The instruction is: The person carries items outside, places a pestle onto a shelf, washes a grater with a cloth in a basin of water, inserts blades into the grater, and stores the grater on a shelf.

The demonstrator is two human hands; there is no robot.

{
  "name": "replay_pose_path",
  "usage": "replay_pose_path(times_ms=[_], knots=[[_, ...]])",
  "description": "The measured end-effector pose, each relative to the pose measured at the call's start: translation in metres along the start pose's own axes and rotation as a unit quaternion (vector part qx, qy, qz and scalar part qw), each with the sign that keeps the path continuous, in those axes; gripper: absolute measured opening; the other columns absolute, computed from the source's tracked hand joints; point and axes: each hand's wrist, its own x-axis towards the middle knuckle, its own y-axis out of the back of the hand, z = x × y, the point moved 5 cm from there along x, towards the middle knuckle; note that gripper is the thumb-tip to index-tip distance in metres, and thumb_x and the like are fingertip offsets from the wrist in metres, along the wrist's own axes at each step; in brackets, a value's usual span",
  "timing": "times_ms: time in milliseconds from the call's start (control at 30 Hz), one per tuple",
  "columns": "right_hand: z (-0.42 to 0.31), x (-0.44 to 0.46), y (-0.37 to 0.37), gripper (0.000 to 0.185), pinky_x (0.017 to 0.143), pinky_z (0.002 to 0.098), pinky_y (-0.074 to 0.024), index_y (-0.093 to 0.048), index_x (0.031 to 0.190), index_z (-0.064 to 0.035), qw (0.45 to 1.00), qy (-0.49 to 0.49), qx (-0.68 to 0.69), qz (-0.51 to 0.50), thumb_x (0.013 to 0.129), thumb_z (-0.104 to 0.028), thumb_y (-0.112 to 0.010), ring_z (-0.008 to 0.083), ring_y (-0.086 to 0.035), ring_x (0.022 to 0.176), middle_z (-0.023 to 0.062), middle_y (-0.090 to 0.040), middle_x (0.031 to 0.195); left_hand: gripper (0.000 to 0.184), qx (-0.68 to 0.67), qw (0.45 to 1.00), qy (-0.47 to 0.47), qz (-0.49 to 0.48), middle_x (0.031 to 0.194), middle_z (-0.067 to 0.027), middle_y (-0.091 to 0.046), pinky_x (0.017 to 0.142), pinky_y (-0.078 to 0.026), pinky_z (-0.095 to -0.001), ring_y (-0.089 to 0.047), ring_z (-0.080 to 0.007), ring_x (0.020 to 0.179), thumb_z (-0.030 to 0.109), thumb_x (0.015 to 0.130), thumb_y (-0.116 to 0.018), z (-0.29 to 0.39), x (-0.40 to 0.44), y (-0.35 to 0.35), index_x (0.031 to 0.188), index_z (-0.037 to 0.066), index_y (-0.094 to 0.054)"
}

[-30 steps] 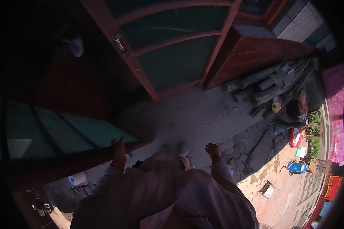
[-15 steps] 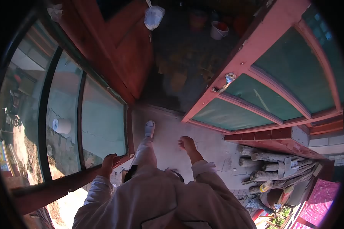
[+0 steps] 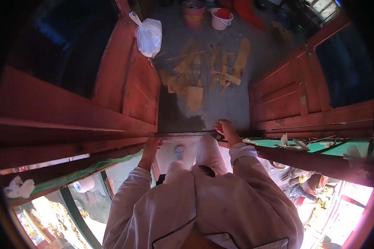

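Note:
My left hand (image 3: pixel 151 146) is beside the left side of the doorway, its fingers stretched forward and holding nothing. Whether it touches the red frame, I cannot tell. Ahead of my right leg, over the doorway threshold (image 3: pixel 183 134), my right hand (image 3: pixel 224 126) hangs with its fingers curled in; nothing shows in it. One slipper (image 3: pixel 179 152) is visible on the pale ground outside. A white plastic bag (image 3: pixel 149 38) hangs on the red door panel (image 3: pixel 142 89) at the left.
Torn cardboard pieces (image 3: pixel 195 96) lie on the dark floor inside. Farther back stand a pink bucket (image 3: pixel 220 23) with something red in it and another bucket (image 3: pixel 193 17). A red door panel (image 3: pixel 282 91) flanks the right side.
I have moved forward from the paved ground to the threshold. The bag, buckets and cardboard appear closer. My right hand has gone from loosely spread to curled; my left hand has moved forward.

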Motion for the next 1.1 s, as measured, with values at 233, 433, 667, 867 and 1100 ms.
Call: replay_pose_path(times_ms=[233,433,667,867,1100], knots=[[-0.031,0.074,0.060,0.020,0.062,0.0310,-0.0502,-0.055,0.102,-0.0047,0.973,0.010,0.219,0.074,0.087,-0.017,-0.052,0.0220,-0.060,0.074,0.0092,-0.062,0.088,0.033,-0.021,0.996,0.003,-0.086,0.090,-0.0056,-0.063,0.072,-0.046,-0.0298,-0.060,-0.0146,0.081,0.031,0.088,-0.052,0.111,0.132,-0.062,0.103,0.002,-0.057],[-0.071,0.153,0.073,0.014,0.061,0.0323,-0.0509,-0.054,0.096,-0.0042,0.927,-0.042,0.340,0.156,0.087,-0.014,-0.051,0.0230,-0.060,0.073,0.0090,-0.060,0.084,0.028,0.025,0.995,0.021,-0.100,0.091,-0.0042,-0.063,0.072,-0.045,-0.0288,-0.060,-0.0134,0.082,0.029,0.088,-0.053,0.224,0.269,-0.103,0.100,0.005,-0.057],[-0.159,0.178,0.057,0.020,0.064,0.0289,-0.0509,-0.055,0.100,-0.0058,0.973,-0.065,0.193,0.109,0.086,-0.019,-0.053,0.0198,-0.061,0.076,0.0082,-0.062,0.087,0.022,0.019,0.998,0.024,-0.060,0.086,-0.0040,-0.063,0.067,-0.044,-0.0253,-0.058,-0.0111,0.076,0.024,0.086,-0.052,0.326,0.365,-0.111,0.092,0.004,-0.059],[-0.175,0.144,0.086,0.023,0.071,0.0320,-0.0505,-0.056,0.100,-0.0098,0.975,-0.044,0.147,0.159,0.085,-0.027,-0.058,0.0167,-0.061,0.074,0.0048,-0.064,0.088,0.020,-0.055,0.995,-0.008,-0.088,0.075,-0.0041,-0.062,0.057,-0.043,-0.0233,-0.056,-0.0116,0.062,0.020,0.084,-0.051,0.380,0.430,-0.138,0.080,0.004,-0.061],[-0.138,0.091,0.121,0.020,0.048,0.0216,-0.0466,-0.056,0.103,-0.0058,0.880,-0.089,0.279,0.373,0.087,-0.017,-0.051,0.0165,-0.058,0.066,0.0080,-0.062,0.092,0.017,-0.133,0.989,-0.062,-0.022,0.075,-0.0047,-0.062,0.057,-0.044,-0.0238,-0.058,-0.0132,0.065,0.016,0.085,-0.051,0.488,0.526,-0.146,0.079,0.003,-0.060]])
